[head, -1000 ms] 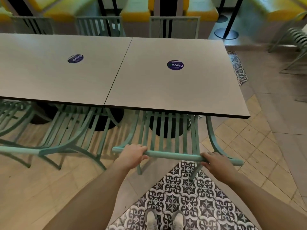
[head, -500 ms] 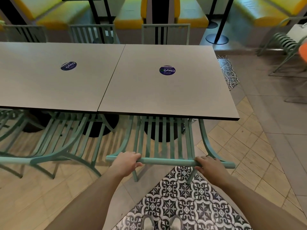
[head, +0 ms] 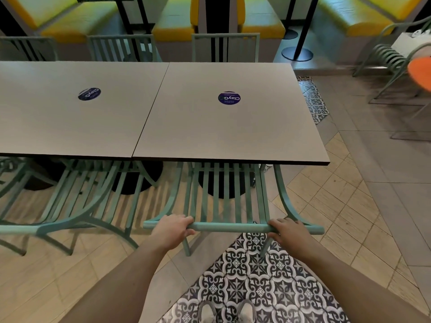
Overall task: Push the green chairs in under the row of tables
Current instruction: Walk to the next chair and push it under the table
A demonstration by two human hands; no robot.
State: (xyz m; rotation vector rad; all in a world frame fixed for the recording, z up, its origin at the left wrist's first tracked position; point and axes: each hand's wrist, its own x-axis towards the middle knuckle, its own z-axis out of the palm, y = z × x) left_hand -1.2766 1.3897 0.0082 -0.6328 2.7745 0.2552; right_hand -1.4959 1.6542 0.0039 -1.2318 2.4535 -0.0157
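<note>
A green slatted metal chair (head: 229,201) stands in front of me with its seat tucked under the right-hand grey table (head: 233,127). Only its backrest and top rail stick out past the table edge. My left hand (head: 172,231) grips the left part of the top rail and my right hand (head: 289,231) grips the right part. A second green chair (head: 77,206) stands to the left, partly under the neighbouring table (head: 58,117). The backs of more green chairs (head: 225,46) show along the far side of the tables.
Yellow and orange booth benches (head: 261,22) run behind the tables, with black table posts (head: 297,52) between them. At the right stand a green chair (head: 387,59) and an orange seat (head: 419,71). Patterned floor tiles (head: 256,276) lie under my shoes.
The chair has slid forward, further under the right table, with both hands still on its top rail. My view has risen, so more of the benches shows.
</note>
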